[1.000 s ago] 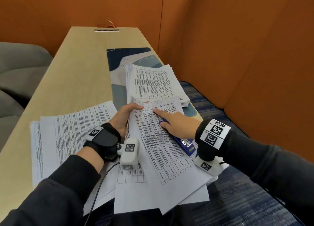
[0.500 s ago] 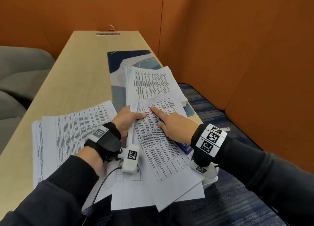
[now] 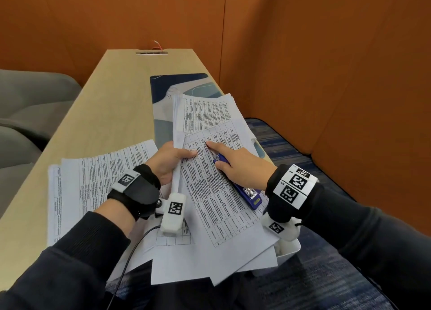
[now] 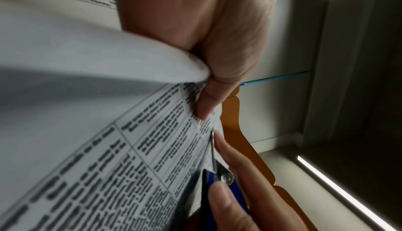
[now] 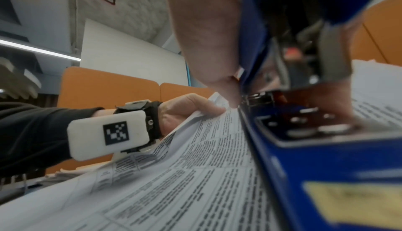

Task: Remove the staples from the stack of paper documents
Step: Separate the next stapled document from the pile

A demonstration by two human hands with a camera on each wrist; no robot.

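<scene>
Stapler [image 3: 242,188], blue, lying lengthwise on the top printed sheet [image 3: 214,193] of a loose paper stack that overhangs the near edge of the wooden table [image 3: 105,114]. The right hand [image 3: 240,167] grasps the stapler from above: its fingers curl round the blue body, while the index finger runs straight forward along the tool. The index fingertip [image 3: 208,143] touches the sheet just beyond the stapler's thin metal tip [image 4: 212,148]. In the left wrist view the metal tip lies flat against the paper, close to the sheet's far edge, with a right thumb [image 4: 224,200] pressed on the blue body behind the rivet. The staple itself cannot be made out in any view.

The left hand [image 3: 170,163] pinches the left edge of the same bundle. Its thumb [image 3: 190,154] rests on top of the printed face, near the right index fingertip, and the other fingers are hidden under the paper. Pages curl upward at this grip.

A second spread of printed sheets [image 3: 93,181] lies flat on the table to the left. A third pile [image 3: 205,114] lies beyond the hands, partly on a blue patterned mat [image 3: 177,86].
</scene>
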